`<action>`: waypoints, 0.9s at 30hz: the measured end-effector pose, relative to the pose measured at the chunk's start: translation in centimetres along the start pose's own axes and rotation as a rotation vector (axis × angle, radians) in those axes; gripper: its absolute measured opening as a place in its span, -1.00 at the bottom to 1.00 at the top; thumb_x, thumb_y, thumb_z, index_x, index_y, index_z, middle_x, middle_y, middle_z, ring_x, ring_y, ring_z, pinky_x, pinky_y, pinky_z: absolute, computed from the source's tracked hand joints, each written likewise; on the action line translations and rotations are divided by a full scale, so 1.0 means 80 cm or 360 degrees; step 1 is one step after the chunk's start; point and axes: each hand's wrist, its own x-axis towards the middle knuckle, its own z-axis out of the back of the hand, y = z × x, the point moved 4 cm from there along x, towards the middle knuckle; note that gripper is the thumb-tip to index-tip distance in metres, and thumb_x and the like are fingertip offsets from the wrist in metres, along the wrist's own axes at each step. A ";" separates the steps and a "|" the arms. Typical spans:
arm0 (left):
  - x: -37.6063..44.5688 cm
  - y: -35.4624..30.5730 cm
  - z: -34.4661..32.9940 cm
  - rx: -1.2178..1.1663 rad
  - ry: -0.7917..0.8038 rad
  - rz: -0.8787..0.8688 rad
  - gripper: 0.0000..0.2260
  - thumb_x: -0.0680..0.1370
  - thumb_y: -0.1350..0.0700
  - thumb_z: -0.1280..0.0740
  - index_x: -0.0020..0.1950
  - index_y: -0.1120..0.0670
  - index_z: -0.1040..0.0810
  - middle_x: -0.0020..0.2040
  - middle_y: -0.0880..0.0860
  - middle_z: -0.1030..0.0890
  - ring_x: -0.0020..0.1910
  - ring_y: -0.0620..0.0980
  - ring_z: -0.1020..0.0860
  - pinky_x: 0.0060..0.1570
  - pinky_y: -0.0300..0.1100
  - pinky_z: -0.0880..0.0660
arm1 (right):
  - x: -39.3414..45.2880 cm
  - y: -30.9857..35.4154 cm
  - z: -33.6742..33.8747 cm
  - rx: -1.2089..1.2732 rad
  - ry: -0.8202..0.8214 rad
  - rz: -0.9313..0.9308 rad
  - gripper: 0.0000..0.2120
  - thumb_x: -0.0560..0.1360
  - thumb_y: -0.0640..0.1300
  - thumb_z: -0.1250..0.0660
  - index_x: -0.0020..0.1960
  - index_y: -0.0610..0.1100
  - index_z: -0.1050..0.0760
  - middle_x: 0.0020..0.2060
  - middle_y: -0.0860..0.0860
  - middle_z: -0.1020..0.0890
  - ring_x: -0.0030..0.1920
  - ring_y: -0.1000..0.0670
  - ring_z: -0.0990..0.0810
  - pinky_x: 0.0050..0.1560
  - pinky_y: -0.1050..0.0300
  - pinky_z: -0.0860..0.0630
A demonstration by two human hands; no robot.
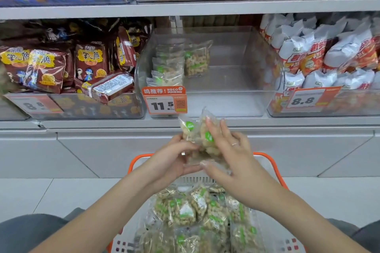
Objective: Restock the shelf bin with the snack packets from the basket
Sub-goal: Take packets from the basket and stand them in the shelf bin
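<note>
Both hands hold a small bunch of clear snack packets [197, 135] with green round labels, above the basket and just below the shelf edge. My left hand [174, 160] grips the bunch from the left. My right hand [228, 158] wraps it from the right, fingers over the front. The orange-rimmed white basket [273, 172] below holds several more of the same packets [197, 211]. The clear shelf bin [236, 63] straight ahead has a few such packets [178, 63] standing at its left side; its right part is bare.
A price tag reading 11.5 [164, 99] hangs on the bin's front left. A bin of brown snack packs [67, 65] stands to the left, and a bin of white-and-red bags [324, 55] to the right. An upper shelf [185, 7] runs above.
</note>
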 end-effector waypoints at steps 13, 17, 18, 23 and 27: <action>-0.009 0.000 -0.018 -0.0085 0.0100 -0.0201 -0.50 0.30 0.25 -0.51 0.18 0.12 -0.43 -0.21 0.03 -0.68 -0.30 -0.05 -0.65 -0.28 -0.20 -0.58 | 0.007 -0.016 0.009 0.0438 -0.0284 -0.0285 -0.15 0.15 0.25 -0.54 0.32 0.09 -0.26 0.19 0.16 -0.45 0.19 0.16 -0.45 0.16 0.22 -0.44; -0.005 0.000 -0.013 0.0082 -0.0055 -0.0258 -0.56 0.32 0.09 -0.40 0.17 -0.02 -0.40 -0.04 -0.04 -0.67 -0.24 -0.11 -0.66 -0.35 -0.26 -0.55 | 0.013 -0.029 0.008 0.0864 -0.0169 -0.0376 -0.35 0.18 0.27 -0.47 0.16 0.04 -0.36 0.03 0.10 -0.60 0.04 0.08 -0.62 0.03 0.09 -0.57; -0.005 0.001 -0.011 0.0134 -0.0046 -0.0258 -0.54 0.34 0.06 -0.44 0.19 -0.04 -0.38 -0.01 -0.05 -0.66 -0.22 -0.12 -0.65 -0.33 -0.26 -0.56 | 0.014 -0.031 0.008 0.0923 -0.0178 -0.0382 -0.33 0.15 0.32 -0.43 0.15 0.04 -0.37 0.04 0.06 -0.61 0.06 0.00 -0.62 0.07 -0.02 -0.58; -0.005 -0.001 -0.009 0.0420 0.0055 -0.0340 -0.20 0.16 0.10 -0.58 0.31 -0.09 -0.29 0.14 -0.13 -0.63 0.13 -0.11 -0.60 0.06 -0.17 -0.55 | 0.013 -0.024 0.009 0.1034 -0.0332 -0.0277 -0.49 0.20 0.20 -0.41 0.05 0.03 -0.35 -0.02 0.11 -0.60 0.01 0.15 -0.60 -0.03 0.23 -0.53; -0.006 -0.005 -0.011 0.0716 -0.0025 -0.0428 -0.25 0.23 0.30 -0.58 0.22 -0.15 -0.27 0.15 -0.13 -0.58 0.14 -0.15 -0.60 0.16 -0.10 -0.53 | 0.010 -0.027 0.008 0.1104 -0.0250 -0.0315 -0.36 0.18 0.13 -0.46 0.17 0.03 -0.31 0.05 0.08 -0.62 0.08 0.16 -0.59 0.06 0.22 -0.54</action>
